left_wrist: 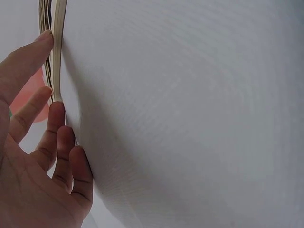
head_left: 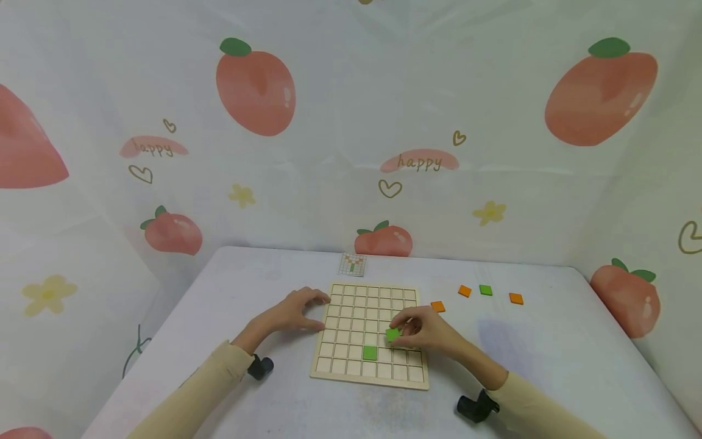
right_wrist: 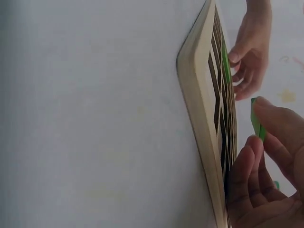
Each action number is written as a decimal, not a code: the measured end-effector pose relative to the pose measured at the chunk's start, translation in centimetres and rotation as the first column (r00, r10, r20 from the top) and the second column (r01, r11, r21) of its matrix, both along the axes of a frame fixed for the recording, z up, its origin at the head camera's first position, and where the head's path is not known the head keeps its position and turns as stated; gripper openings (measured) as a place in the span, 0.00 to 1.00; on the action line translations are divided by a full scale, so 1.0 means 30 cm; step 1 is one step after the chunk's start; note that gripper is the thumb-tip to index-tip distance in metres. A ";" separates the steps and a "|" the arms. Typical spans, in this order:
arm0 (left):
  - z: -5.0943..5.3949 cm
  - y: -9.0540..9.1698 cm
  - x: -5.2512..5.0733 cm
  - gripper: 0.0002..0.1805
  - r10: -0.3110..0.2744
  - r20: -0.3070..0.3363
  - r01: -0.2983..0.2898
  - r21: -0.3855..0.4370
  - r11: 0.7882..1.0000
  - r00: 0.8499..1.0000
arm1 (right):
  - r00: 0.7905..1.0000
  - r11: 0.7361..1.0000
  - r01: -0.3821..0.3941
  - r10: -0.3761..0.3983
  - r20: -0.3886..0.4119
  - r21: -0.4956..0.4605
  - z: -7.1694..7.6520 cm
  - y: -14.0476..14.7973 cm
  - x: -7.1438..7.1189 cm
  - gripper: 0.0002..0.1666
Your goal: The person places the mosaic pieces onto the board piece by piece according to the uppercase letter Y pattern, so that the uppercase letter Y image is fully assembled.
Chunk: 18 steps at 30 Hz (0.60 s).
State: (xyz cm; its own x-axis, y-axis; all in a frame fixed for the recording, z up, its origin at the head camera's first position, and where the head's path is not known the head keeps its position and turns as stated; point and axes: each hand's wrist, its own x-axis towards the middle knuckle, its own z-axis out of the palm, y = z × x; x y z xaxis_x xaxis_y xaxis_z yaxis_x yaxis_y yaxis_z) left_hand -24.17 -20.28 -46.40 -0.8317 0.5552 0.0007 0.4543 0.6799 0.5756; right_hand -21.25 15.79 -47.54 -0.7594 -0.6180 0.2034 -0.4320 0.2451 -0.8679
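A pale wooden board [head_left: 356, 337] with a grid of square cells lies on the table. One green tile [head_left: 370, 353] sits in a cell near its front edge. My right hand [head_left: 425, 329] pinches another green tile [head_left: 392, 335] above the right part of the board; the right wrist view shows this tile [right_wrist: 257, 118] between thumb and fingertips, off the surface. My left hand [head_left: 293, 312] rests at the board's left edge, thumb and fingers spread and touching its side, as the left wrist view shows at the board's rim [left_wrist: 58, 52].
Right of the board lie orange tiles [head_left: 516, 298] and one green tile [head_left: 485, 290]. A small card [head_left: 353, 264] with a coloured grid pattern lies behind the board. A curtain with fruit prints [head_left: 329, 152] hangs behind the white table [head_left: 263, 268].
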 end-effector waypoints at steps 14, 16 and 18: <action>-0.004 0.002 -0.001 0.31 -0.005 -0.017 0.005 -0.004 1.000 1.000 | 0.998 0.993 0.059 -0.055 -0.037 0.106 -0.004 -0.089 0.001 0.13; -0.005 0.002 -0.001 0.31 -0.005 -0.018 0.005 -0.006 1.000 1.000 | 0.998 0.992 0.058 -0.053 -0.041 0.108 -0.004 -0.096 0.001 0.13; -0.005 0.002 -0.002 0.31 -0.002 -0.016 0.002 -0.007 1.000 1.000 | 0.997 0.992 0.060 -0.055 -0.045 0.115 -0.005 -0.103 0.001 0.13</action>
